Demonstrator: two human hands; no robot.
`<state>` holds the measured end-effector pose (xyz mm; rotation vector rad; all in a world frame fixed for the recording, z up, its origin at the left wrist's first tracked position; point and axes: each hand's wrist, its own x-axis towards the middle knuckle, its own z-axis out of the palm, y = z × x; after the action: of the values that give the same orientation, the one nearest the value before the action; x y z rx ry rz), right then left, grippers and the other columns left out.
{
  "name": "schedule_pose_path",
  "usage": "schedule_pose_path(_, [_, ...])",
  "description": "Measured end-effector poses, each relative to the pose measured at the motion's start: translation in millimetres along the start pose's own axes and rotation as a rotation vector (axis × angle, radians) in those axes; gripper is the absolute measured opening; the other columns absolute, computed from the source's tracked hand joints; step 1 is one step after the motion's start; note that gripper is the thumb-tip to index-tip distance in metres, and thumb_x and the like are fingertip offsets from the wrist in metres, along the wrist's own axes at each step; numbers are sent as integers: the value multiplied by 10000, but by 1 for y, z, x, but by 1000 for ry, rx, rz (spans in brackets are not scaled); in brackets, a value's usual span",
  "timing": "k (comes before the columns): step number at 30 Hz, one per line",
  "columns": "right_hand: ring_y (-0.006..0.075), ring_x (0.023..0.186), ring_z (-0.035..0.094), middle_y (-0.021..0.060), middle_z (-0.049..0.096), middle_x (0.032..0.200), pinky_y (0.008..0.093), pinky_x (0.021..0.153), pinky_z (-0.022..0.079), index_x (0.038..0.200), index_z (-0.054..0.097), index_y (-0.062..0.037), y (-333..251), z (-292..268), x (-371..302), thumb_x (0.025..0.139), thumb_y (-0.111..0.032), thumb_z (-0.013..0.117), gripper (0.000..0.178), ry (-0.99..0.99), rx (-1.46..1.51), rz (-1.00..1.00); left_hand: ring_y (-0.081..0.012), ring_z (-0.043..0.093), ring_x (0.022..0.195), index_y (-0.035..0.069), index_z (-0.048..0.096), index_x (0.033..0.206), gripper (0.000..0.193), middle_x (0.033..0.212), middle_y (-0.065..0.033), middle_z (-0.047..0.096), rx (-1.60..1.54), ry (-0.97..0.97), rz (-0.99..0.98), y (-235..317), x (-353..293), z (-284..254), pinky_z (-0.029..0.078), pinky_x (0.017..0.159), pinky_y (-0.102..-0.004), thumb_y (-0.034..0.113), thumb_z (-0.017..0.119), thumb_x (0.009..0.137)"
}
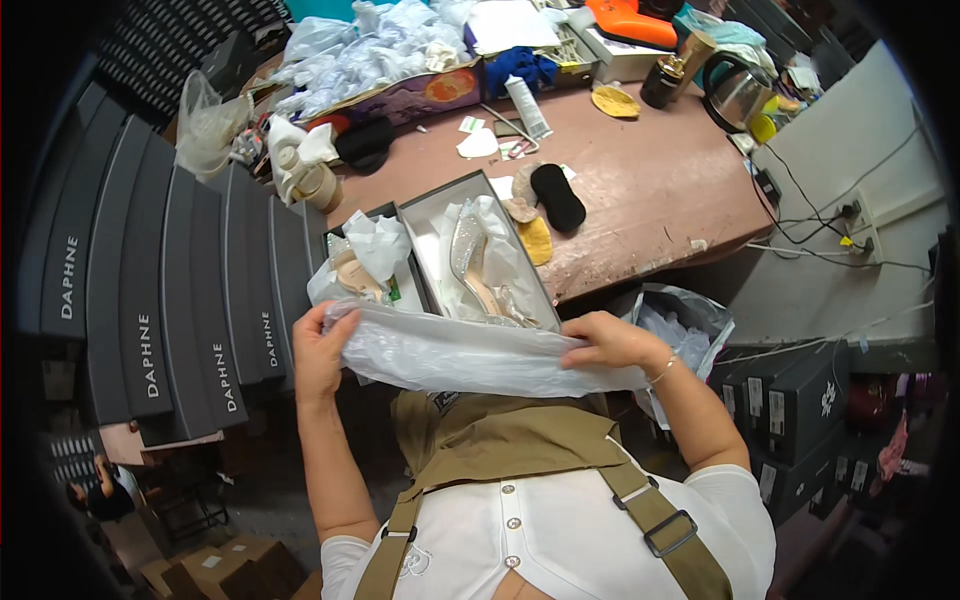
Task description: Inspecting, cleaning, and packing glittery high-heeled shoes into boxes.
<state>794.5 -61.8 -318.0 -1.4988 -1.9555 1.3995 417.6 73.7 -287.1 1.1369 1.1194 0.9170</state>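
White sheet (460,352): our left hand (320,350) at ten o'clock and right hand (612,342) at one grip it apart, probably for flatness

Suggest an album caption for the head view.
Left hand and right hand hold a pale sheet near boxed sparkly shoes.

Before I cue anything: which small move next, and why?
Perhaps ease the thin, crinkled whitish sheet forward over the rightmost open grey box: left hand and right hand hold it stretched across the box's near end, and the glittery silver shoe inside lies partly exposed.
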Motion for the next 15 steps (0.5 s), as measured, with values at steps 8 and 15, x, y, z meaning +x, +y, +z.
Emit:
schedule_pose_path(8, [166, 701, 579, 77, 612, 757, 310, 636, 479, 889, 610, -2, 52, -33, -105, 776, -148, 722, 216, 517, -187, 385, -92, 615, 740, -19, 651, 950, 141, 853, -43, 663, -47, -24, 14, -2, 13, 10, 498, 682, -235, 59, 683, 838])
schedule_pose_path(15, [355, 814, 624, 201, 640, 916, 388, 756, 498, 1124, 593, -13, -34, 21, 51, 819, -200, 662, 364, 239, -143, -190, -71, 592, 733, -10, 648, 959, 156, 846, -20, 652, 55, -85, 66, 20, 12, 24, 480, 663, -217, 76, 696, 839])
